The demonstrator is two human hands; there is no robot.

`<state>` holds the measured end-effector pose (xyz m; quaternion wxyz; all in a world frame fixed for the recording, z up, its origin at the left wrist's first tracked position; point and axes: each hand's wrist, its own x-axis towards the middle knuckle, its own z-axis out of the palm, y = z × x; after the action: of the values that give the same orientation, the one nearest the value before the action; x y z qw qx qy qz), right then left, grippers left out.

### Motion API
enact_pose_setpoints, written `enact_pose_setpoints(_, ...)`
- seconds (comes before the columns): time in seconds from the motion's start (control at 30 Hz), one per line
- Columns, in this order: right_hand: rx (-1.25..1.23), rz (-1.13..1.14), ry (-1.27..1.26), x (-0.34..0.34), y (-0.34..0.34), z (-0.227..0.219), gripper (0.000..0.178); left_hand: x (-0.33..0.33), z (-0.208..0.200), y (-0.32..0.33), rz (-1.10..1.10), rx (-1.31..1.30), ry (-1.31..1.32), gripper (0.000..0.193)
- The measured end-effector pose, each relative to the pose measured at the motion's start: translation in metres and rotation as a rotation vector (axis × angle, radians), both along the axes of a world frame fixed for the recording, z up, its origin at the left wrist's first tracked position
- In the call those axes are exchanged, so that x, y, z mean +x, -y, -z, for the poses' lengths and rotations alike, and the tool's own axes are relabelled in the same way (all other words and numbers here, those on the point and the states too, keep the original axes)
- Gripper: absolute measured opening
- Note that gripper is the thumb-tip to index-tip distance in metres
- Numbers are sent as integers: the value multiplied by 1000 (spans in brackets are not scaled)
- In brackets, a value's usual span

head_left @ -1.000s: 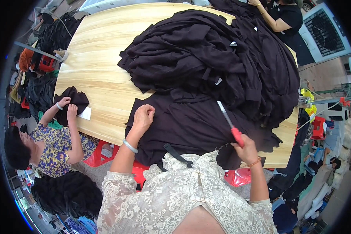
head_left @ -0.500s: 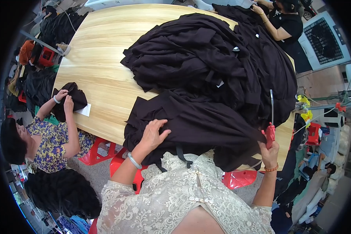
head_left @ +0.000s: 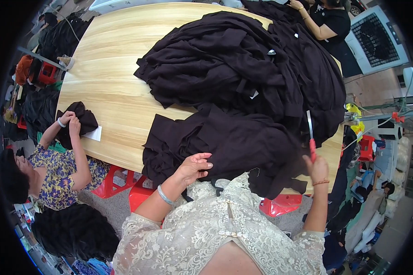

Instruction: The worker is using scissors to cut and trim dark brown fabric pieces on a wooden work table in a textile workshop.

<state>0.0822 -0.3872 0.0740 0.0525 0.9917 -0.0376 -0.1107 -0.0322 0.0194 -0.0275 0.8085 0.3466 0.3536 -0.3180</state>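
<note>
A dark brown-black garment (head_left: pixel 243 142) lies bunched on the near side of the wooden table. My left hand (head_left: pixel 195 169) hovers over its front edge, thumb and curled fingers apart, with nothing seen between them. In my right hand (head_left: pixel 316 169), at the garment's right end, is a pair of red-handled scissors (head_left: pixel 312 149), narrow metal blade pointing away from me. The cloth beside that hand is blurred, so I cannot tell whether the fingers also touch it. Beyond lies a large heap of similar dark garments (head_left: pixel 215 59) with small white tags.
The pale wooden table (head_left: pixel 105 59) spans the front. At left, a seated co-worker (head_left: pixel 55 169) handles dark cloth (head_left: pixel 82 119) beside a white paper (head_left: pixel 94 133). Another co-worker (head_left: pixel 328 23) stands at the far right. Red stools (head_left: pixel 282 205) sit under the near edge.
My left hand has moved right and nearer, its fingers more curled. My right hand and the scissors have tilted slightly left. The garment's right part has gathered up, no longer stretched toward that hand.
</note>
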Motion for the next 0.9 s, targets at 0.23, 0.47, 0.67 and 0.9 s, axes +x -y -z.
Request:
enact_pose_setpoints(0.23, 645, -120, -45, -59, -79, -5, 21, -7, 5, 2, -443, -444, -70, 15)
enact_pose_setpoints(0.47, 591, -510, -304, -63, -107, -23, 25, 10, 0, 17, -459, -415, -83, 5)
enact_pose_setpoints(0.67, 596, -470, -459, -80, -107, -11, 24, 13, 0, 21, -410, -326, 16, 4)
enact_pose_setpoints(0.9, 520, -520, -504, -76, -120, -21, 26, 12, 9, 23, -426, -124, 88, 12)
